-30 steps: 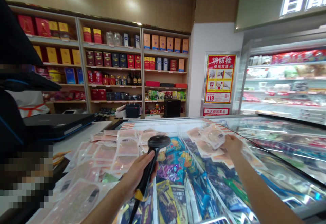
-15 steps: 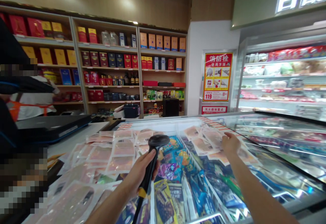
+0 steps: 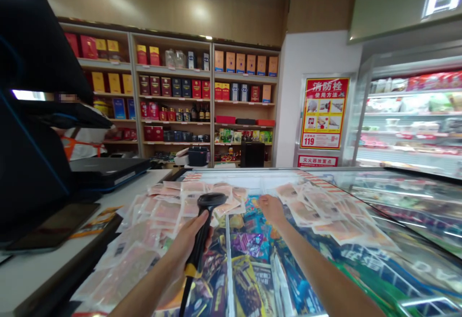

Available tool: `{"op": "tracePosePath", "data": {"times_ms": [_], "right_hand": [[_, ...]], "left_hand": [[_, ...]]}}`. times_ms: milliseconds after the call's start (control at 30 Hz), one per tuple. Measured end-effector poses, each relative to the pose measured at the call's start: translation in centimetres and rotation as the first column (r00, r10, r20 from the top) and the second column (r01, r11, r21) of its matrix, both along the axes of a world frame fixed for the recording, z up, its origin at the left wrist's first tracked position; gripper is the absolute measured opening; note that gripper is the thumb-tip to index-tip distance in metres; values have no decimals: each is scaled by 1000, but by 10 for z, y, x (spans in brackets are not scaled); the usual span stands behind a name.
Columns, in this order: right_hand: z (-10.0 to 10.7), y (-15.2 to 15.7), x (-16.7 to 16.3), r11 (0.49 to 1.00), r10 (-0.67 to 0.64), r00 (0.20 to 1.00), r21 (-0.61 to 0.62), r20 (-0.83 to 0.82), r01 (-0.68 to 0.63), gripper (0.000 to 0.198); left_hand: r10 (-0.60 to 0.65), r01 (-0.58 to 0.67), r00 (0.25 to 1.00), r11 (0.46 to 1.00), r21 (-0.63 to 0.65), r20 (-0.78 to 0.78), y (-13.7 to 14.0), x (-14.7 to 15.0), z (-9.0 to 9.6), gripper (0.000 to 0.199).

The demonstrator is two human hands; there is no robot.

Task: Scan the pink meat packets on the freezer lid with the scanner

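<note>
My left hand (image 3: 195, 240) is wrapped round the handle of a black and yellow barcode scanner (image 3: 204, 233), its head up and its cable hanging down. My right hand (image 3: 271, 209) hovers above the middle of the display freezer with its fingers curled in; nothing shows in them. Left of the scanner lies a spread of flat, clear-wrapped packets (image 3: 164, 213), pinkish inside. A second overlapping pile of similar packets (image 3: 325, 209) lies to the right of my right hand. Between and below the two piles, colourful ice-cream packs (image 3: 249, 245) fill the freezer.
On the left counter are a phone (image 3: 54, 225) and a black checkout machine (image 3: 32, 100). Wire dividers and a metal handle (image 3: 429, 302) cross the freezer. Shelves of boxed bottles (image 3: 173, 88) stand behind, a refrigerated cabinet (image 3: 407, 110) at the right.
My right hand has moved left, from over the right pile to the freezer's middle, and its fingers are curled. The view has turned left. My left hand still grips the barcode scanner.
</note>
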State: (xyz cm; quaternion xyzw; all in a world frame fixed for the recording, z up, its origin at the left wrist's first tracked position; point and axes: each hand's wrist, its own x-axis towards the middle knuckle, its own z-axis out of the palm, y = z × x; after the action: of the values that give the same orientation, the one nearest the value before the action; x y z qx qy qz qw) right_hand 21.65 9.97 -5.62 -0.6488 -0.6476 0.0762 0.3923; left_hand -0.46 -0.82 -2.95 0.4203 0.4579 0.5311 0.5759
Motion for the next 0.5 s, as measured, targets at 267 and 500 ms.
{"op": "tracePosePath", "data": {"times_ms": [267,500], "right_hand": [[0,17,-65,991,40,997,-127,67,-31,40],[-6,30,-73,979,42,999,-201,-17,-44,17]], "left_hand": [[24,-22,998,999,-23,63,-13,-18,-2,34],[-47,49,990,999,-14,133,-12,-24,-4,33]]}}
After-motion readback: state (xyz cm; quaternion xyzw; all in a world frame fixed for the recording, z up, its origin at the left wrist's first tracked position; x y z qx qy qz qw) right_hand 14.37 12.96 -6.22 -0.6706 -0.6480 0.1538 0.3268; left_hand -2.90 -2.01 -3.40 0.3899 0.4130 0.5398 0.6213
